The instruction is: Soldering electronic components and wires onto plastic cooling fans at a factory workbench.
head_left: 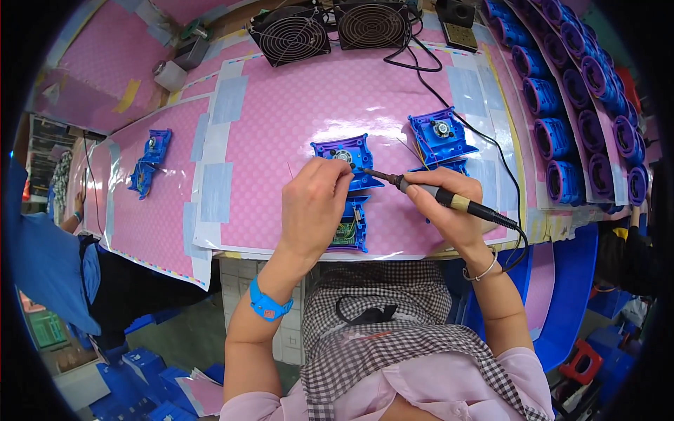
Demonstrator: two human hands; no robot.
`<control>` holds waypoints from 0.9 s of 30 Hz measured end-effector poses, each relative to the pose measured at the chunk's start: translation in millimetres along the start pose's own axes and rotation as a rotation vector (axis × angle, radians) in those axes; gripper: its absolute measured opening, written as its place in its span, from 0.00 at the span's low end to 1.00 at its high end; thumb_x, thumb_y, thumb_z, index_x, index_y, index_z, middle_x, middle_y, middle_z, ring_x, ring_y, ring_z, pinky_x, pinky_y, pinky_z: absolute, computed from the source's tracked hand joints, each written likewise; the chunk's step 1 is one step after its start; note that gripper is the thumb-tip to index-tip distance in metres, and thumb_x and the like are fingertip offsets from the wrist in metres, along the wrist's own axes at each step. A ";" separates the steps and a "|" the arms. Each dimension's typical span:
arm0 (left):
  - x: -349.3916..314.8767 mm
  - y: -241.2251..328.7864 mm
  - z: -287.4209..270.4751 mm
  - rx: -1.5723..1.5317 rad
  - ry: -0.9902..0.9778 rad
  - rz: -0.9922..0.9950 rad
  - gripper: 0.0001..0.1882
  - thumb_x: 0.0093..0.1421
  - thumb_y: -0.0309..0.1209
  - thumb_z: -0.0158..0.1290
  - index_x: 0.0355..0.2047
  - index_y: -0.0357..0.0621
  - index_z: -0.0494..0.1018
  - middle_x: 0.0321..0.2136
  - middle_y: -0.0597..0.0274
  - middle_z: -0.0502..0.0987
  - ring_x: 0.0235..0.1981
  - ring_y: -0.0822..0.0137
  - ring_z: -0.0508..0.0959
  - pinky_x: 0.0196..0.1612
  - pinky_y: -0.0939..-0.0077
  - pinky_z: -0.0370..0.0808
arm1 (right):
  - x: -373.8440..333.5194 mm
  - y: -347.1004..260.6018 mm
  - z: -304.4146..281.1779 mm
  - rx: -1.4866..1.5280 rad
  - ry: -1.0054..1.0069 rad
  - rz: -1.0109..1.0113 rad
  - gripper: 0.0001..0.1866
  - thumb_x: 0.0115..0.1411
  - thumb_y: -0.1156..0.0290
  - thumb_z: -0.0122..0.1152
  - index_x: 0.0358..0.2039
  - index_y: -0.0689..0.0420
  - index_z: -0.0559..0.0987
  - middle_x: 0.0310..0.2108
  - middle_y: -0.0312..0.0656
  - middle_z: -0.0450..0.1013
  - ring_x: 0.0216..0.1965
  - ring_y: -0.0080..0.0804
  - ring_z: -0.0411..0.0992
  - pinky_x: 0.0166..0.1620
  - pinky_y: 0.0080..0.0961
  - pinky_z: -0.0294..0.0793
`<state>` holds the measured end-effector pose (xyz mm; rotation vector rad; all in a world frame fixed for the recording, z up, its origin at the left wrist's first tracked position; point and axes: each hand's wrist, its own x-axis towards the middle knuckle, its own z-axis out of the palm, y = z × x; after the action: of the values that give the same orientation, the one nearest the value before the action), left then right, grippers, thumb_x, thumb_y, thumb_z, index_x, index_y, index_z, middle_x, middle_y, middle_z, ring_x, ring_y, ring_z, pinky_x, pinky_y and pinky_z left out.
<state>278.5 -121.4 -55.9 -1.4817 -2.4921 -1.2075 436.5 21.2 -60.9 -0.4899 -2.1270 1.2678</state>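
Observation:
A blue plastic housing half [359, 149] with a round speaker lies on the pink table mat before me. Its other half [358, 238], holding a green circuit board, sits just below it. My right hand [446, 200] grips a soldering iron [394, 179], whose tip points left, at the speaker housing. Over that housing's left side, my left hand [317, 200] has thumb and fingers pinched together beside the tip. What they pinch is hidden. To the right rests another speaker housing [441, 144], partly behind my right hand, with thin wires by its left edge.
Two black fans [291, 41] stand at the back, near a soldering iron stand [460, 35]. The iron's black cord [502, 151] loops along the right. Rows of blue and purple ring parts [562, 140] line the right side. Another opened housing [151, 161] and a person in blue [56, 259] are left.

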 end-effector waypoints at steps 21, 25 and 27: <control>-0.4 -2.3 -9.5 0.000 0.167 0.054 0.07 0.52 0.24 0.60 0.33 0.41 0.77 0.24 0.58 0.74 0.23 0.63 0.75 0.27 0.70 0.71 | 0.6 -0.6 -1.6 -0.018 -0.015 -0.010 0.09 0.51 0.78 0.66 0.35 0.63 0.83 0.24 0.40 0.77 0.22 0.20 0.71 0.24 0.17 0.65; -13.4 -7.0 -36.8 0.045 0.202 -0.178 0.10 0.53 0.29 0.62 0.36 0.39 0.79 0.22 0.58 0.71 0.22 0.62 0.73 0.26 0.67 0.67 | -1.7 4.8 -1.3 -0.031 0.011 -0.053 0.09 0.51 0.78 0.66 0.35 0.63 0.83 0.24 0.41 0.77 0.22 0.22 0.71 0.25 0.18 0.66; -14.7 -11.1 -27.6 0.020 0.166 -0.192 0.10 0.53 0.30 0.63 0.34 0.39 0.80 0.20 0.58 0.70 0.21 0.63 0.72 0.25 0.68 0.66 | -2.1 2.6 -0.9 -0.025 0.003 -0.041 0.09 0.50 0.78 0.66 0.35 0.63 0.83 0.25 0.41 0.77 0.22 0.22 0.72 0.26 0.18 0.67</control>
<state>268.4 -152.1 -48.5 -1.1085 -2.5711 -1.2689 438.7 21.8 -63.5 -0.4557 -2.1425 1.2180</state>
